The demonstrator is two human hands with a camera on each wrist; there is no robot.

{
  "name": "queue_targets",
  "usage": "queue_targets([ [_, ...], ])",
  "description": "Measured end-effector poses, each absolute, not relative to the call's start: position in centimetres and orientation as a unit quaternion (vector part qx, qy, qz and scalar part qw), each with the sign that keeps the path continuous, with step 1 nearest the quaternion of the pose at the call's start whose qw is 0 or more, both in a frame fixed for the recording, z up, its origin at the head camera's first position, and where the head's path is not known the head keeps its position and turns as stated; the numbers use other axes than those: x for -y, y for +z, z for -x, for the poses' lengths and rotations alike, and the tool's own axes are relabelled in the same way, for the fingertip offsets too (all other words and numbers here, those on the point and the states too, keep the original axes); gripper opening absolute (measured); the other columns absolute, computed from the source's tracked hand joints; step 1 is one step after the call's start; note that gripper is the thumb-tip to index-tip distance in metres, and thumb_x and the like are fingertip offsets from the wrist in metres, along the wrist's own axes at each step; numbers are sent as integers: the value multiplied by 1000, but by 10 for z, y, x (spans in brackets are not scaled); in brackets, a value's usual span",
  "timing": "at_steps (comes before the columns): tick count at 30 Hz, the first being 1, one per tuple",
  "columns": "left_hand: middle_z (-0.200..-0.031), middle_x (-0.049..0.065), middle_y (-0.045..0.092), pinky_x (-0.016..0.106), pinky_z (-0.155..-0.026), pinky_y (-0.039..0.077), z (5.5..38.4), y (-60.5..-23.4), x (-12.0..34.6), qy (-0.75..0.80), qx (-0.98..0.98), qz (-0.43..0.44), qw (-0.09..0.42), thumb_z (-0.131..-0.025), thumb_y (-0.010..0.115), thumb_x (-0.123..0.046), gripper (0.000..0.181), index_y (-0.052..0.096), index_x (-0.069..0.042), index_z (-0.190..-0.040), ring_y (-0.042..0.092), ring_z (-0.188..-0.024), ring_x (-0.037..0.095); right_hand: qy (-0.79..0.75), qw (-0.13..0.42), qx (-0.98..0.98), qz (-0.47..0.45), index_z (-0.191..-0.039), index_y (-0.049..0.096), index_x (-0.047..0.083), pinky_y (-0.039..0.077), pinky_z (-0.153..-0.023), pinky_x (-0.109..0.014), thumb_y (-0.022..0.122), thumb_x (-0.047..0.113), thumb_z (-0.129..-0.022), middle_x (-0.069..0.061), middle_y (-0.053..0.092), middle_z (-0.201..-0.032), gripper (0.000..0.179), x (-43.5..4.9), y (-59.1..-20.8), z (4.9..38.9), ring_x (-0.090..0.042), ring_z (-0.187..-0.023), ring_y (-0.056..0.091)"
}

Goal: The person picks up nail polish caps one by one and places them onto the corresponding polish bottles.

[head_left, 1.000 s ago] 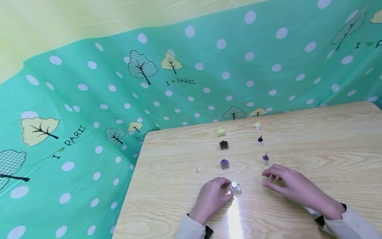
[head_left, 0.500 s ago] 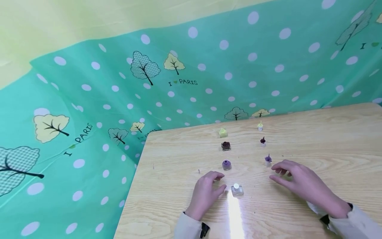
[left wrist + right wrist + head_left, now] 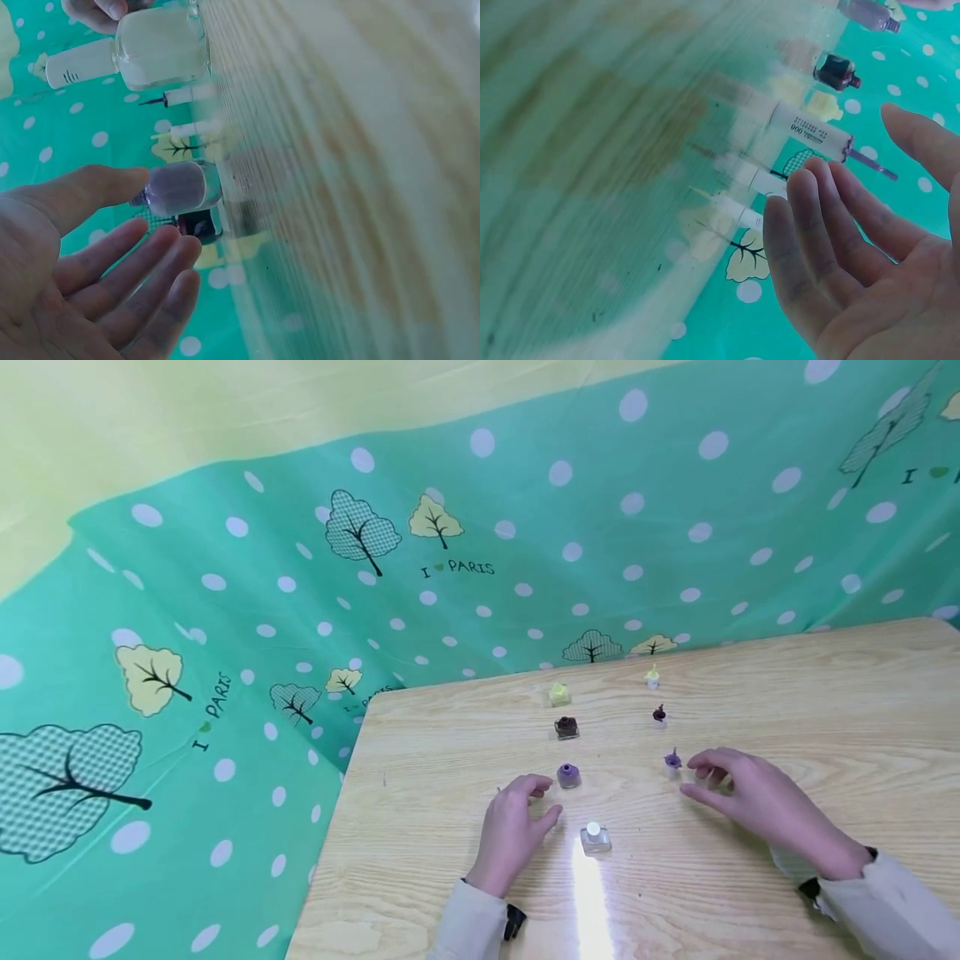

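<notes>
My left hand (image 3: 513, 827) has its fingers apart and relaxed, beside an uncapped purple nail polish bottle (image 3: 568, 775). In the left wrist view its thumb overlaps the purple bottle (image 3: 178, 187); contact cannot be told. My right hand (image 3: 753, 793), fingers loosely bent and holding nothing, hovers by a purple-stained brush cap (image 3: 672, 763). That cap (image 3: 810, 133) stands upside down with its brush up in the right wrist view. A clear nail polish bottle (image 3: 595, 838) with its white cap on stands between the hands, nearer the person.
Behind the purple bottle stand a dark uncapped bottle (image 3: 567, 727) and a yellow one (image 3: 558, 695). A dark brush cap (image 3: 659, 717) and a yellow brush cap (image 3: 652, 677) line up on the right. A patterned green cloth (image 3: 450, 610) hangs behind the wooden table (image 3: 435, 735).
My left hand has let go of the capped clear bottle and moved away toward the purple bottle. My right hand has shifted slightly to the right side of the purple brush cap.
</notes>
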State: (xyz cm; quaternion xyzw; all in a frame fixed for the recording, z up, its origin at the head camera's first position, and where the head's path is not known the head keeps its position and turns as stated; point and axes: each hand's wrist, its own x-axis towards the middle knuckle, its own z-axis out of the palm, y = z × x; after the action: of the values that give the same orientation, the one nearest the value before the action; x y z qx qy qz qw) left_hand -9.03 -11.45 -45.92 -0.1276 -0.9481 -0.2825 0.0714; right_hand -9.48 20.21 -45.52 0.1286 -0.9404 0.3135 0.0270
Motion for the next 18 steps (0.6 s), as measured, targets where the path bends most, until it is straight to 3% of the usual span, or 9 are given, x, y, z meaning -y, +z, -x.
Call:
queue_targets([
  [18,-112,4,71,32,-85,56,107,-458,109,-287,951,109,37,-81,81,-21,44,66,-9,-120,68,-98,17,359,-40,923,-129,-118,63,-5,54,-72,-32,77,29,-85,-7,67,-102,49,-203,-455,119,-18,-88,62],
])
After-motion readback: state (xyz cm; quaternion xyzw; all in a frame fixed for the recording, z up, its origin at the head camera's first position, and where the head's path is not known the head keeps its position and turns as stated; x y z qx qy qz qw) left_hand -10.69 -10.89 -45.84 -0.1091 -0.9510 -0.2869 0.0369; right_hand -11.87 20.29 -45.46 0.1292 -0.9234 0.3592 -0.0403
